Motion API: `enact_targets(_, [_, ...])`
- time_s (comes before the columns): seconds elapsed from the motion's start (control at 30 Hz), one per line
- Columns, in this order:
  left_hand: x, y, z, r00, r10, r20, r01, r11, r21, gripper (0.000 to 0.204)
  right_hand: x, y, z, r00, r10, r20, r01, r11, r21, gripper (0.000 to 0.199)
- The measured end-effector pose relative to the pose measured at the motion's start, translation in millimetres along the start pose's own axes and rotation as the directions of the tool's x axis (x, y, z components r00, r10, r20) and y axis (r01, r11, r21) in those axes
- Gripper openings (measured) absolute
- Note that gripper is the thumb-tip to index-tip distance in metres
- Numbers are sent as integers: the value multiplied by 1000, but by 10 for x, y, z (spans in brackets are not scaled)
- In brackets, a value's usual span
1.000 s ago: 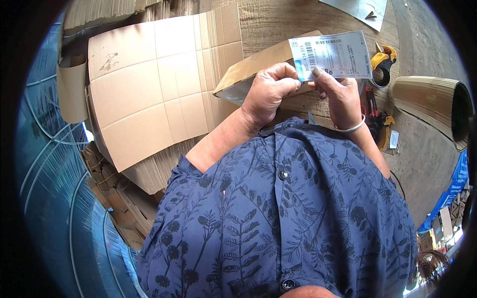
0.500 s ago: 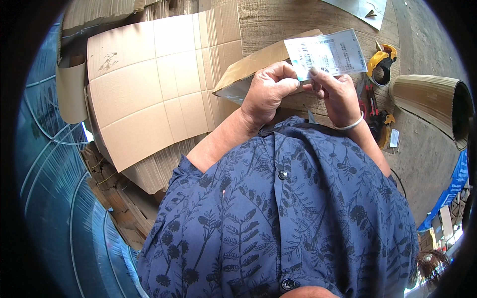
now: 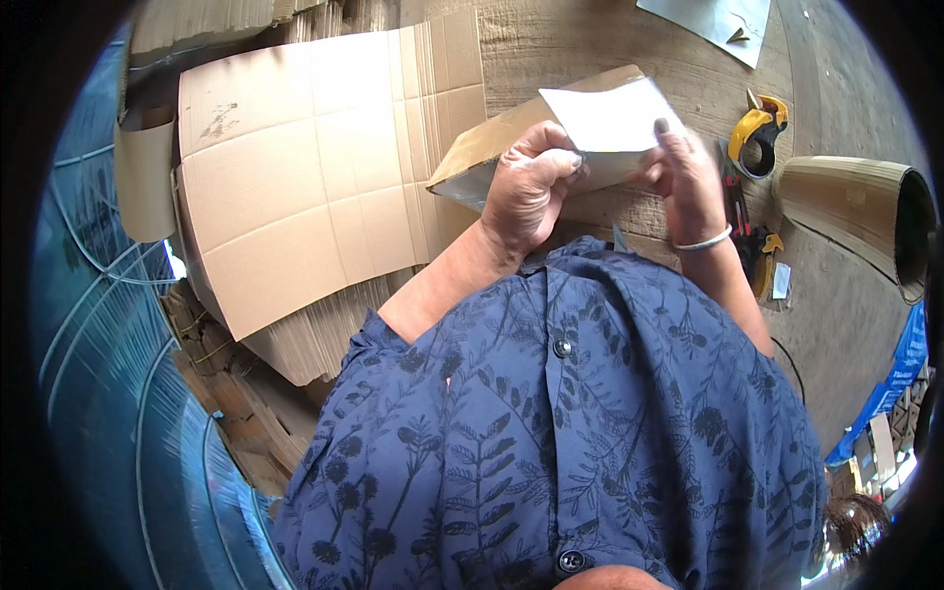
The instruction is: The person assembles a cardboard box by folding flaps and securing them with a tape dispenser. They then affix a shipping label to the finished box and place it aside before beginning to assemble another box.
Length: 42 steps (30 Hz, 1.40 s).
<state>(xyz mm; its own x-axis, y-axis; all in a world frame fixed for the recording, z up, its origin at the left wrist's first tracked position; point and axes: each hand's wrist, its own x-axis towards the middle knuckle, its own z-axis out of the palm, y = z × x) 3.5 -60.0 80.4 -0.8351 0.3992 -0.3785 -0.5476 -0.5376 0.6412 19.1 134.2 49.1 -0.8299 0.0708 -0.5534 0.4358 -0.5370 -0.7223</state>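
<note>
My left hand (image 3: 534,187) is closed, thumb and finger pinching the lower left part of a paper label (image 3: 610,116). The label's upper side looks plain bright white, and no print shows on it. My right hand (image 3: 691,187), a white band at its wrist, is at the label's lower right edge. Its thumb tip overlaps that edge, while its other fingers are smeared by motion, so its grip is unclear. Behind and beneath the label lies a brown cardboard box (image 3: 482,143), partly hidden by the label and my left hand.
A large creased cardboard sheet (image 3: 285,167) lies at the left on stacked cardboard. To the right are a yellow-and-black tape dispenser (image 3: 757,138), a red-and-black tool (image 3: 736,202) and a rolled cardboard tube (image 3: 836,192). A white sheet (image 3: 718,25) lies at the far right.
The label's printed side faced up before; now its upper side looks blank white. My right hand has shifted right and is blurred. My left hand keeps its pinch.
</note>
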Motion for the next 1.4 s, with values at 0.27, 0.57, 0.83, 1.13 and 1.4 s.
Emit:
enact_targets(0.27, [30,-95,67,991,-55,-118,72,987,142,10,-154,-1,223,678,-587,443,733,496,-465,29])
enact_targets(0.57, [19,-206,-50,988,5,-153,30,975,222,10,-101,195,223,917,-337,212,398,808,-434,11])
enact_targets(0.83, [-121,-398,-491,952,-166,-255,164,986,-33,10,127,302,156,972,218,86,-234,865,444,13])
enact_targets(1.13, [-353,-167,-603,929,256,-267,-23,761,648,9,-5,282,245,893,-434,119,450,864,-224,11])
enact_targets(1.4, [-232,173,-326,975,80,-206,-1,933,361,30,-64,227,689,227,-543,809,883,-237,-406,19])
